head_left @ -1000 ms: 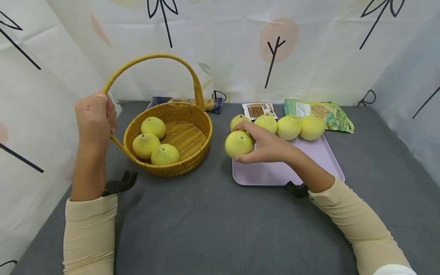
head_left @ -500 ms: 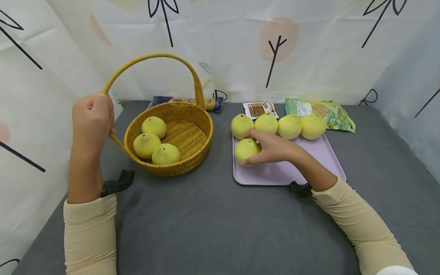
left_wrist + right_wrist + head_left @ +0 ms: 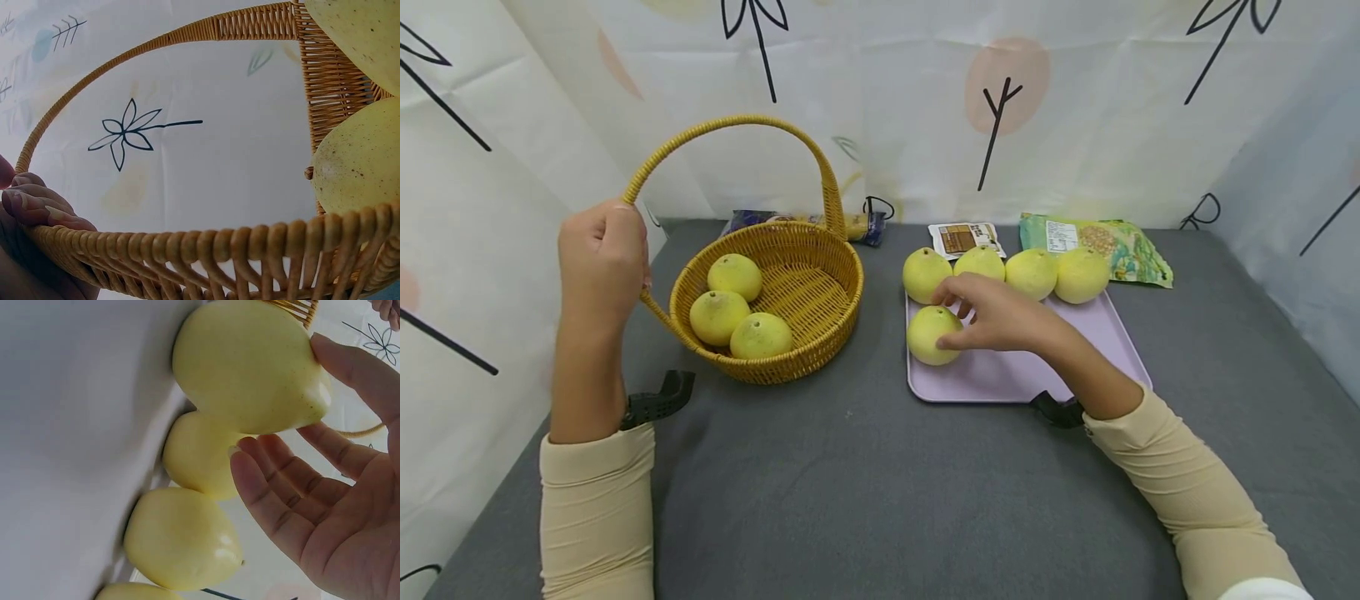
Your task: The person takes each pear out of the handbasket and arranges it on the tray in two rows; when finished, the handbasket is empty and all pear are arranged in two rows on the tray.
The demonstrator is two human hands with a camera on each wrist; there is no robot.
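Evidently the two hands are well apart, each at its own thing. The left hand (image 3: 602, 262) is wrapped round the left side of the handle (image 3: 741, 122) of a yellow wicker basket (image 3: 790, 365), and the left wrist view shows its fingers curled over the woven cane. Inside the basket, three yellow fruits (image 3: 718, 318) sit grouped at the left, with the woven bottom showing at the right. The right hand (image 3: 1000, 315) is at the nearest fruit (image 3: 931, 337) on the lilac tray (image 3: 985, 382), its thumb and fingers spread loosely beside that fruit rather than clamped on it. In the right wrist view the thumb tip lies at the edge of the fruit, though whether it touches I cannot tell. That fruit sits at the left side of the tray, just in front of the leftmost of four more fruits (image 3: 1031, 275), which stand in a row along the tray's far edge. Behind the row lie a small brown and white packet (image 3: 964, 240) and, to the right, a green bag (image 3: 1138, 254). A blue and yellow packet (image 3: 867, 229) lies behind the basket. All this is set out on a dark grey worktop (image 3: 850, 483), before a white cloth (image 3: 910, 100) printed with plant shapes. Both arms wear beige sleeves (image 3: 597, 517).
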